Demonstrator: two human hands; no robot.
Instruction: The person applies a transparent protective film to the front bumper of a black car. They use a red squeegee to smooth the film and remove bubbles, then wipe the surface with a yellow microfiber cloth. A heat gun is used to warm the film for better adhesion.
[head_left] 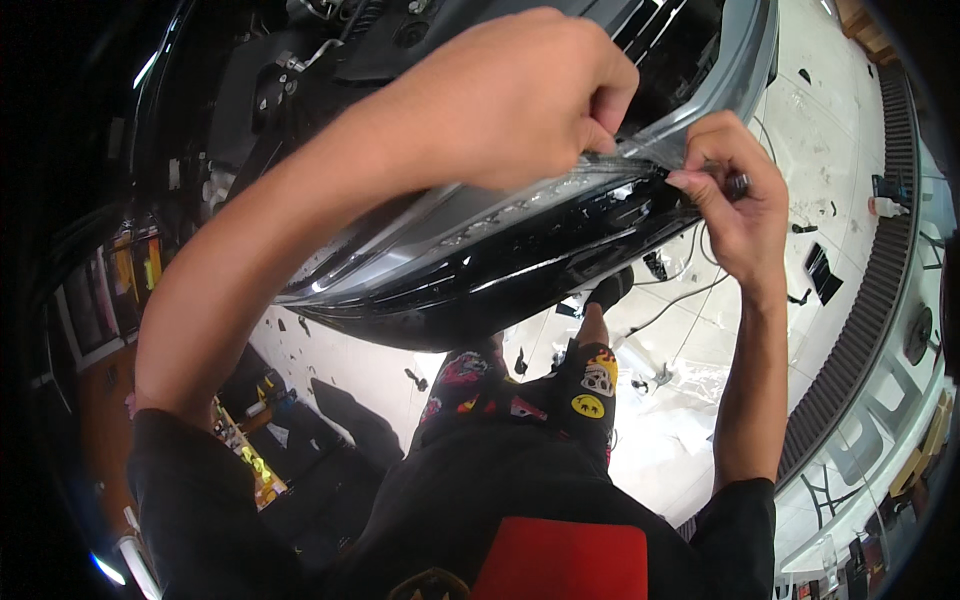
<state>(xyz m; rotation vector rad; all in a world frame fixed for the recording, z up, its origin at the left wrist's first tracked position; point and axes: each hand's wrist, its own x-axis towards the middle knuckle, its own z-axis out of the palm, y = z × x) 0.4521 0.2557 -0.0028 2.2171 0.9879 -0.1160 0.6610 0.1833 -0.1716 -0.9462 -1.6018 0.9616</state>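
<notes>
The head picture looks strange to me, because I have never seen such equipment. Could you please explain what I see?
There is no robot here: these are a person's own two bare hands. A wide fisheye camera on the head looks down, so straight edges bend near the rim, and the wearer's shorts show below.

The left hand and right hand pinch at the edge of a car, apparently on clear film. The right hand also seems to hold a small dark object; I cannot tell what. The grey panel beneath looks wet.

On the pale floor lie dark scraps and a cord.
</notes>
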